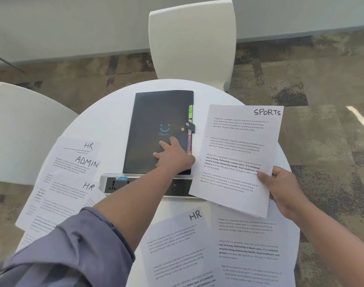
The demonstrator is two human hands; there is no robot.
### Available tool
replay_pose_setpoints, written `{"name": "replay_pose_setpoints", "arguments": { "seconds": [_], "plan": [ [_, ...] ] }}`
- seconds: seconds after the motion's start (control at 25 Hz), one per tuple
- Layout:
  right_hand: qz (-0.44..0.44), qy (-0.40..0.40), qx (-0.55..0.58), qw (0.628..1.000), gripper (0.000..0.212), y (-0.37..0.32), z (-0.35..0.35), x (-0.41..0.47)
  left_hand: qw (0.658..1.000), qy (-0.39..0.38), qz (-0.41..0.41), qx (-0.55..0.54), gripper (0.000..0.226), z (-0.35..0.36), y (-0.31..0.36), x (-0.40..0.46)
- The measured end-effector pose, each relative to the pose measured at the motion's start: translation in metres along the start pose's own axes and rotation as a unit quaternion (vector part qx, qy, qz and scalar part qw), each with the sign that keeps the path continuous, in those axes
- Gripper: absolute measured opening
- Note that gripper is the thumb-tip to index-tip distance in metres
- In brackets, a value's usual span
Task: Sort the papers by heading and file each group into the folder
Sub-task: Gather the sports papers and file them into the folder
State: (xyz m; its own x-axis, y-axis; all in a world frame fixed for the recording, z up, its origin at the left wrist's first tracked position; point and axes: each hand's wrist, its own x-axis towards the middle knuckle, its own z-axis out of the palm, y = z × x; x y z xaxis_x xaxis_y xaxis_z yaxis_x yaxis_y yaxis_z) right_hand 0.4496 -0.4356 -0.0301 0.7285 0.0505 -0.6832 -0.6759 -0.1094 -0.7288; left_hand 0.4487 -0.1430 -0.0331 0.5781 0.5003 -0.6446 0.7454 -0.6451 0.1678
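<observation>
Folder closed under flat-fingered left hand; SPORTS sheets pinched in right hand; HR, ADMIN papers on desk, unfiled.

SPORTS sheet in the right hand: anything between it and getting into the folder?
Yes. The folder lies closed, its snap strap across the right edge, and the left hand rests on the cover. The SPORTS sheet, gripped by the right hand, is just right of the folder; nothing lies between them.
</observation>
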Motion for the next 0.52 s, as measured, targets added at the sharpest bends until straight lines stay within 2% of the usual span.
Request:
{"name": "replay_pose_setpoints", "arguments": {
  "seconds": [0.08, 0.2, 0.28, 0.4, 0.52],
  "plan": [
    [0.0, 0.001, 0.003, 1.0, 0.019, -0.001, -0.001, -0.001, 0.997, 0.037, 0.061, -0.007, 0.065, -0.007, 0.003, -0.005],
    [-0.004, -0.003, 0.003, 1.0, 0.019, -0.003, -0.001, -0.005, 0.979, 0.1, 0.165, 0.064, 0.066, -0.024, -0.003, -0.021],
    [-0.01, 0.0, 0.0, 1.0, 0.018, -0.008, 0.001, -0.009, 0.964, 0.118, 0.211, 0.113, 0.055, -0.039, -0.012, -0.026],
    [-0.025, 0.001, 0.003, 1.0, 0.018, -0.016, 0.007, -0.02, 0.959, 0.124, 0.217, 0.13, 0.026, -0.068, -0.023, -0.034],
    [-0.04, -0.001, -0.004, 0.999, 0.017, -0.025, 0.013, -0.037, 0.958, 0.157, 0.216, 0.109, 0.014, -0.103, -0.041, -0.057]
  ]
}}
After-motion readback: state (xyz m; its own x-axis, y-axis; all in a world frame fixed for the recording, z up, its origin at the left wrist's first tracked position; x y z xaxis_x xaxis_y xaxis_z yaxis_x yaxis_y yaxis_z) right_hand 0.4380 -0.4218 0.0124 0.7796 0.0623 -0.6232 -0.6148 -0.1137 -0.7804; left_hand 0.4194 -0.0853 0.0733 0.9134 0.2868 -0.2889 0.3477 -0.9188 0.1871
